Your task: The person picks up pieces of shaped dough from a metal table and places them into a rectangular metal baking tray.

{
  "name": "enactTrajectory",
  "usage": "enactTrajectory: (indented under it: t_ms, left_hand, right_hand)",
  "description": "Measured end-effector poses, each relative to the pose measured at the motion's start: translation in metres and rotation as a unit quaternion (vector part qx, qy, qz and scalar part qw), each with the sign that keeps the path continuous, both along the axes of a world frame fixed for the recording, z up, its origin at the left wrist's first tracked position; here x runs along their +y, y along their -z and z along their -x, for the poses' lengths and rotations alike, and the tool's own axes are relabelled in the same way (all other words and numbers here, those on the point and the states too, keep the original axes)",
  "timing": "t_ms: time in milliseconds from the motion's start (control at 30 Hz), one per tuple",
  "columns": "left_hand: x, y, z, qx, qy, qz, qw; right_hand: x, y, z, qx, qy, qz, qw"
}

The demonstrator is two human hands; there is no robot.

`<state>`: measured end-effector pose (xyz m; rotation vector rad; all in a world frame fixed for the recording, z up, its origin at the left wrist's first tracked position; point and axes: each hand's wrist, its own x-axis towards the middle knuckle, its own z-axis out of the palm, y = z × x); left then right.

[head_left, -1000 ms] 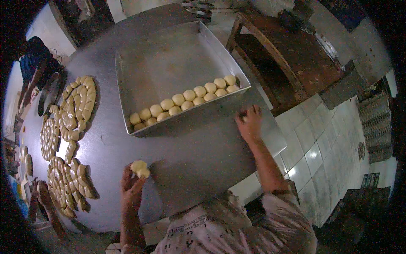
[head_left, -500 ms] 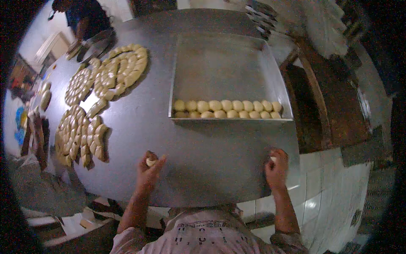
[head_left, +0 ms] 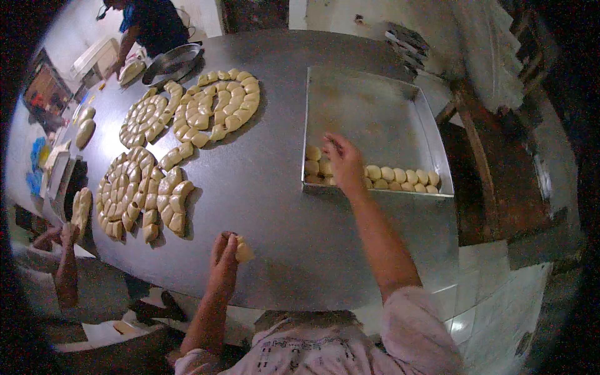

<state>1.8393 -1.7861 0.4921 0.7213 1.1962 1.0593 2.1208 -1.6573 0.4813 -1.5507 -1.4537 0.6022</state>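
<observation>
My left hand [head_left: 225, 253] is above the near part of the metal table, its fingers closed on a small pale dough piece [head_left: 244, 251]. My right hand [head_left: 345, 164] reaches over the left part of a rectangular metal tray [head_left: 375, 192]. Its fingers are curled together, and whatever they might hold is hidden. Just left of those fingertips sits a dough ball [head_left: 314, 152], behind two rows of dough balls [head_left: 400, 175] along the tray's near side. My right hand and forearm cover part of these rows.
Several coils of cut dough pieces [head_left: 147, 119] lie on the table's left side [head_left: 250, 181]. A round dark pan [head_left: 174, 62] stands behind them, near a person [head_left: 153, 28]. At the left edge, another person's hands [head_left: 65, 234] are beside a long dough piece [head_left: 80, 206].
My right hand has moved from the table's near right to the tray's left part. A dough ball now sits behind the two rows. My left hand still holds dough; the view has shifted.
</observation>
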Motion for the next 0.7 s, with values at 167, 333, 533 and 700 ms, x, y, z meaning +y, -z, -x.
enactTrajectory:
  t_ms: [167,333,533,700]
  left_hand:
    - [-0.023,0.016,-0.029,0.049,0.293,-0.026,0.955]
    - [-0.01,0.028,0.023,0.286,0.202,-0.076,0.934]
    - [0.055,0.064,0.112,0.742,-0.217,-0.26,0.579]
    - [0.068,0.097,0.146,0.739,-0.141,-0.182,0.634]
  right_hand:
    - [-0.149,-0.005,0.071,-0.114,-0.232,-0.026,0.966]
    - [-0.264,0.042,-0.039,-0.046,0.027,0.027,0.998]
    - [-0.244,0.079,-0.17,-0.498,0.297,-0.007,0.815]
    - [-0.255,0.054,-0.102,-0.298,0.147,0.025,0.943]
